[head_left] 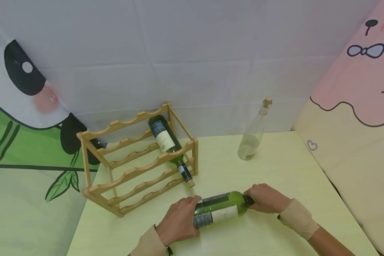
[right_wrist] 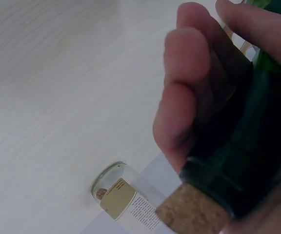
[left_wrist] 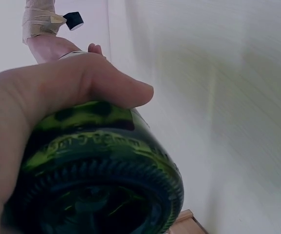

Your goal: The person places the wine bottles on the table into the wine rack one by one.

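Observation:
Both hands hold a green wine bottle (head_left: 224,209) lying sideways over the front of the table. My left hand (head_left: 182,218) grips its base end, and the left wrist view shows the thumb laid across the glass beside the ribbed bottom (left_wrist: 96,180). Around the dark neck curl the fingers of my right hand (head_left: 267,199). A cork (right_wrist: 191,209) sticks out of the bottle mouth past that palm in the right wrist view. White and blue labels (head_left: 224,214) wrap the bottle's body.
To the left stands a wooden wine rack (head_left: 128,176) with wavy rails. Another corked green bottle (head_left: 164,138) lies in it, neck toward me. A clear corked bottle (head_left: 252,137) stands upright at the back right. Printed cloth walls (head_left: 192,85) border the table (head_left: 217,170).

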The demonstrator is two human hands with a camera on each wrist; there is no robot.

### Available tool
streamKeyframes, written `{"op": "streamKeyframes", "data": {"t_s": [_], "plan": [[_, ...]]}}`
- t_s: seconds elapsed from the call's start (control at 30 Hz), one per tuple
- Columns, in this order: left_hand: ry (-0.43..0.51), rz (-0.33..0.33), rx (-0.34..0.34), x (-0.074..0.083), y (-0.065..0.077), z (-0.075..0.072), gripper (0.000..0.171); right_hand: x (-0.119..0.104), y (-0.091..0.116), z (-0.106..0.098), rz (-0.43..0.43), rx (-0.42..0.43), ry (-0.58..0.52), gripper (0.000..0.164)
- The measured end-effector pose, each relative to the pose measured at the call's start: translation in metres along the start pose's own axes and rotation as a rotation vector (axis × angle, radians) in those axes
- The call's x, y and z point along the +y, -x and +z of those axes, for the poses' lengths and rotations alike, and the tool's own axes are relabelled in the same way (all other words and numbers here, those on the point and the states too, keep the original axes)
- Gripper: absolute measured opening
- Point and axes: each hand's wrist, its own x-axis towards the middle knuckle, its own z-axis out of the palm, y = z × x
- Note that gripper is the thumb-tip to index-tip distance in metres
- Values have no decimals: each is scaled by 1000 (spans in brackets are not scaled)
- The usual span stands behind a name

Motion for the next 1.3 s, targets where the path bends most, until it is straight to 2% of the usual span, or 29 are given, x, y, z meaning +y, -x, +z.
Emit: {"op": "streamKeyframes", "data": {"t_s": [0.27, 0.5, 0.97, 1.3], "plan": [[-2, 3, -4, 0, 0, -3, 76, 0, 0, 0, 6, -16, -43, 27], [-2, 6, -11, 1, 0, -4, 77, 3, 0, 2, 4, -14, -82, 17], [-1, 6, -31, 3, 3, -3, 76, 2, 6, 13, 5, 10, -67, 30], [-40, 15, -38, 4, 4, -2, 73, -2, 10, 15, 38, -5, -57, 24]]}}
